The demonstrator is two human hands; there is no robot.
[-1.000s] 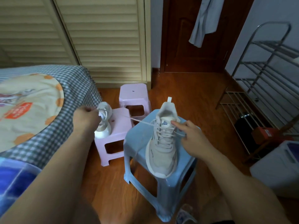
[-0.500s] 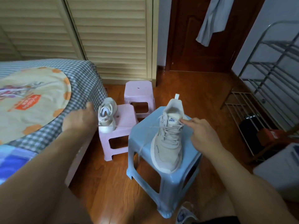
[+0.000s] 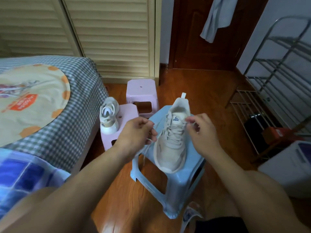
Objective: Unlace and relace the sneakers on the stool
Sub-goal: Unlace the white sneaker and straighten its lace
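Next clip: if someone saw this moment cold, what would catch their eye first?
Most likely the beige sneaker on the light blue stool at centre, with the left hand and right hand each pinching a lace end beside its tongue. After that, the second sneaker standing on a pink stool to the left, next to the checked bed.

**Tight on the left, open floor beyond**

Left of the left hand's fingers (image 3: 148,130), the near pink plastic stool (image 3: 114,137) with its cream sneaker (image 3: 109,115) stands close, and the grey checked bed (image 3: 72,115) walls off that side. Beyond the fingers, a second pink plastic stool (image 3: 142,91) sits before the slatted cupboard doors (image 3: 114,36). Right of the right hand's fingers (image 3: 193,121), bare wooden floor (image 3: 213,98) lies open as far as the chrome wire rack (image 3: 276,84) and the white box (image 3: 289,167).
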